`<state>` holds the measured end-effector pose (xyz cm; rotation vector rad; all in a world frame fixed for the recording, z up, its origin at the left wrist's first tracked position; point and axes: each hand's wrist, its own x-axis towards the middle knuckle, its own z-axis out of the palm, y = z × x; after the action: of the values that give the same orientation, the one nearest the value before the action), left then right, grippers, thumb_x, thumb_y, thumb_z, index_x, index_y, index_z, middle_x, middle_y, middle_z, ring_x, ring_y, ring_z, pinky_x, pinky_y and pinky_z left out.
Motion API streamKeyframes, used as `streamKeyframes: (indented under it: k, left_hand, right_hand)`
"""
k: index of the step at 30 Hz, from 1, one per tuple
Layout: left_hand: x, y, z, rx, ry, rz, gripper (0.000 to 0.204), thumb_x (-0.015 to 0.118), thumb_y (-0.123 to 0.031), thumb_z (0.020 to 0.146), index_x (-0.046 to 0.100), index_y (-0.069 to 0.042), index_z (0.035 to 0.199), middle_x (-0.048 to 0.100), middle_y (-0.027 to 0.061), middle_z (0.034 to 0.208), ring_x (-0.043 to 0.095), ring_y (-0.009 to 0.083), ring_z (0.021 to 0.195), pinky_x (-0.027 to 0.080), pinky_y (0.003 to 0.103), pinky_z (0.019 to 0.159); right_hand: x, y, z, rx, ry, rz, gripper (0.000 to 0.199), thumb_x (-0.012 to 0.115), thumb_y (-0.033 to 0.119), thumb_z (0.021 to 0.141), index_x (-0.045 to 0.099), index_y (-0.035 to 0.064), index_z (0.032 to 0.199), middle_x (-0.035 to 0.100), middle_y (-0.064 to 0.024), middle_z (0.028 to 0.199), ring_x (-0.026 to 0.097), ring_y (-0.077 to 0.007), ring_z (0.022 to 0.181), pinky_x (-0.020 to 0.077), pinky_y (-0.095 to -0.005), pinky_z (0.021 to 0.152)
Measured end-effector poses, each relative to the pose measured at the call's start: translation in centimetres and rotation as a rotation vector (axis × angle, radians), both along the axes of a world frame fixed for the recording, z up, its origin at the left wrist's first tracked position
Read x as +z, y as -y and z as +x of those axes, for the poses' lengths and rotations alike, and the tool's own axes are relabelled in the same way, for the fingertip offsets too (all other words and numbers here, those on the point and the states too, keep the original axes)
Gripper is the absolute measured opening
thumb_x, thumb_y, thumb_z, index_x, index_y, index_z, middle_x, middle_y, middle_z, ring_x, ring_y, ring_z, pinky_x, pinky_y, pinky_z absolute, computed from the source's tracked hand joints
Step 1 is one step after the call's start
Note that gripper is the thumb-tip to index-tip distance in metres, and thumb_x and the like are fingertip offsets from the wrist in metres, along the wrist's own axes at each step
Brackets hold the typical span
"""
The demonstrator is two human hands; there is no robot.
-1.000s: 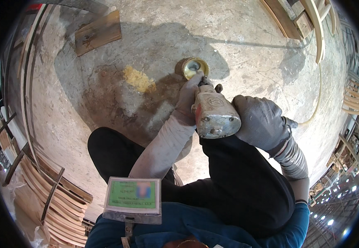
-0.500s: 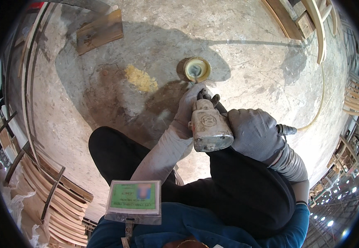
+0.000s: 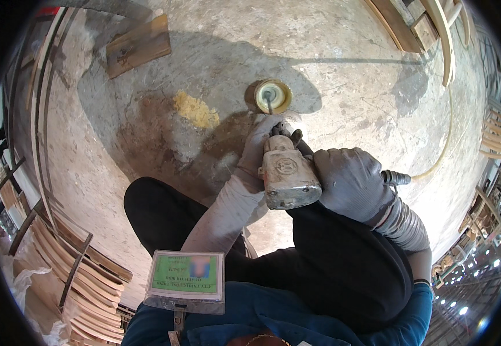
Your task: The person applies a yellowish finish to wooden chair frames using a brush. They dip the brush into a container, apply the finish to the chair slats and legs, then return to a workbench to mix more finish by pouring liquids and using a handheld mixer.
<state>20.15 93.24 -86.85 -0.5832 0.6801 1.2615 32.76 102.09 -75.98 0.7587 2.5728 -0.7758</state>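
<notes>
A worn, whitish air drill (image 3: 291, 179) lies between my gloved hands, its nose pointing away from me. My right hand (image 3: 351, 179) is wrapped round its handle, where the hose fitting (image 3: 396, 178) sticks out. At the front, my left hand (image 3: 256, 151) closes about the nose; its fingertips are partly hidden. From there a thin rod (image 3: 269, 105) runs into a small round tub (image 3: 285, 107) of pale greyish liquid. The tub stands on the floor just beyond my left fingers.
On the concrete floor (image 3: 216, 69) lie a wooden board (image 3: 139, 47) and a yellow crusted patch (image 3: 195, 109). A pale hose (image 3: 450, 132) curves along the right. Curved wooden parts (image 3: 83, 288) are stacked at lower left; a wooden frame (image 3: 397, 26) stands at upper right.
Both hands and the drill have shifted slightly left and away from me. In the tub, the rod shows more plainly and the tub sits slightly further left.
</notes>
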Motion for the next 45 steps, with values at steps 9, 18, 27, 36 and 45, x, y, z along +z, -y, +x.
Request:
streamKeyframes:
  k: [9, 18, 27, 36, 45]
  left_hand:
    - [-0.5, -1.1, -0.5, -0.062, 0.011, 0.018, 0.02, 0.049, -0.026, 0.093, 0.052, -0.006, 0.092, 0.056, 0.0066, 0.078, 0.062, 0.0172, 0.074, 0.055, 0.031, 0.058]
    - [-2.4, -1.7, 0.1, -0.051, -0.06, 0.047, 0.027, 0.043, -0.03, 0.095, 0.052, -0.006, 0.087, 0.056, 0.0061, 0.077, 0.058, 0.0172, 0.068, 0.051, 0.032, 0.065]
    - [-0.3, -3.5, -0.7, -0.006, 0.171, -0.067, 0.03, 0.046, -0.034, 0.092, 0.05, -0.005, 0.097, 0.056, 0.0083, 0.086, 0.058, 0.0217, 0.07, 0.053, 0.037, 0.072]
    - [-3.8, -1.8, 1.6, 0.038, 0.079, -0.048, 0.018, 0.051, -0.025, 0.091, 0.05, -0.009, 0.084, 0.051, 0.0046, 0.078, 0.057, 0.0168, 0.067, 0.054, 0.033, 0.067]
    - [-1.6, -1.8, 1.5, -0.007, -0.068, -0.065, 0.018, 0.049, -0.024, 0.092, 0.05, -0.008, 0.084, 0.05, 0.0025, 0.074, 0.056, 0.0136, 0.065, 0.053, 0.03, 0.064]
  right_hand:
    - [-0.1, 0.1, 0.2, -0.034, -0.015, 0.067, 0.019, 0.058, 0.022, 0.071, 0.056, 0.0037, 0.068, 0.057, -0.013, 0.056, 0.06, -0.0267, 0.051, 0.048, -0.0356, 0.049]
    - [0.9, -1.0, -0.4, -0.232, 0.191, -0.171, 0.036, 0.066, 0.036, 0.07, 0.059, 0.0011, 0.08, 0.062, -0.0188, 0.069, 0.064, -0.0353, 0.069, 0.0511, -0.0411, 0.064]
    - [0.3, -3.0, -0.6, -0.205, 0.205, -0.099, 0.03, 0.068, 0.029, 0.07, 0.059, 0.0042, 0.085, 0.063, -0.017, 0.073, 0.064, -0.0343, 0.072, 0.0502, -0.0419, 0.066]
    - [1.7, -1.7, -0.8, -0.236, 0.343, -0.219, 0.036, 0.065, 0.036, 0.075, 0.059, 0.001, 0.08, 0.063, -0.019, 0.074, 0.064, -0.0345, 0.072, 0.0509, -0.0412, 0.067]
    - [1.8, -0.7, 0.1, -0.186, 0.315, -0.17, 0.033, 0.062, 0.034, 0.077, 0.058, 0.002, 0.079, 0.063, -0.0172, 0.072, 0.064, -0.0328, 0.071, 0.0511, -0.04, 0.067]
